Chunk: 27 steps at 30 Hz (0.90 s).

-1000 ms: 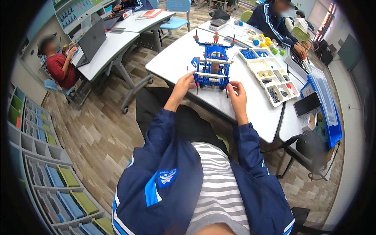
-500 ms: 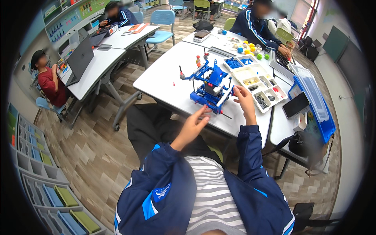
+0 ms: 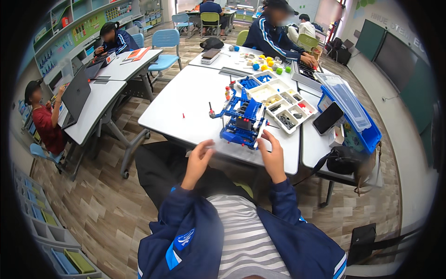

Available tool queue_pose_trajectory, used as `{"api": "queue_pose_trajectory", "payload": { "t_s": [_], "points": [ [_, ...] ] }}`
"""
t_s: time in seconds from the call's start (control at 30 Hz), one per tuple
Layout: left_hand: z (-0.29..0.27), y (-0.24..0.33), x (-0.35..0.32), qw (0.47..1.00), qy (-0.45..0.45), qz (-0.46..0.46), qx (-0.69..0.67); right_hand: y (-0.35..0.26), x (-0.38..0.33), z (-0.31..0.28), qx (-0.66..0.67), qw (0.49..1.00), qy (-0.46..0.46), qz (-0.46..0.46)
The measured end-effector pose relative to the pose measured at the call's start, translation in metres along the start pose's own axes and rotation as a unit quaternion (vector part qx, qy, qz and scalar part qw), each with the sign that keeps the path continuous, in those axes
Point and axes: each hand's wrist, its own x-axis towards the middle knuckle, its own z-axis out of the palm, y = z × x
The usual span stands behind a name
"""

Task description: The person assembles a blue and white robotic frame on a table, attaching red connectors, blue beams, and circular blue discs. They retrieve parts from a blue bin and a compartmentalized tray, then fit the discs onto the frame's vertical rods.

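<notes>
- Saw a white sorting tray (image 3: 262,92) on the white table (image 3: 172,100), with blue building pieces (image 3: 248,83) in the far compartments, tan ones around the middle, red ones (image 3: 304,106) on the right and dark grey ones (image 3: 285,122) in a near compartment.
- Noted a blue storage bin (image 3: 370,139) farther right, partly covered by a clear plastic lid (image 3: 344,100); could not make out its contents.
- Found the left hand (image 3: 199,160) half open at the near table edge, fingers curved and loosely spread, apart from the model.
- Found the right hand (image 3: 272,156) with thumb and forefinger parted, right at the model's near right corner; could not tell touching from almost touching.
- Saw the blue brick-built model (image 3: 241,123) upright near the table's front edge, nearer than the tray.
- Noted its open blue framework, dark central block, white beam along the right side and thin dark rods.
- Spotted a tiny red peg (image 3: 183,116) to its left.
</notes>
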Motion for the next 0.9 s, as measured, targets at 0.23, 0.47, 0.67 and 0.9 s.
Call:
{"api": "queue_pose_trajectory", "payload": {
  "t_s": [0.23,0.47,0.67,0.9],
  "points": [
    [0.003,-0.015,0.02,0.999,0.026,-0.044,-0.014,-0.002,0.016,0.032,-0.121,0.989,-0.021,-0.081],
    [0.002,-0.007,0.015,0.993,-0.053,-0.077,-0.077,0.03,0.052,0.017,0.015,0.989,-0.141,-0.048],
    [0.032,-0.007,-0.007,0.985,-0.077,-0.063,-0.143,0.059,0.104,0.015,-0.123,0.961,-0.206,-0.141],
    [0.046,-0.003,-0.015,0.977,-0.116,-0.083,-0.161,0.051,0.16,0.048,0.065,0.942,-0.329,0.004]
  ]
}}
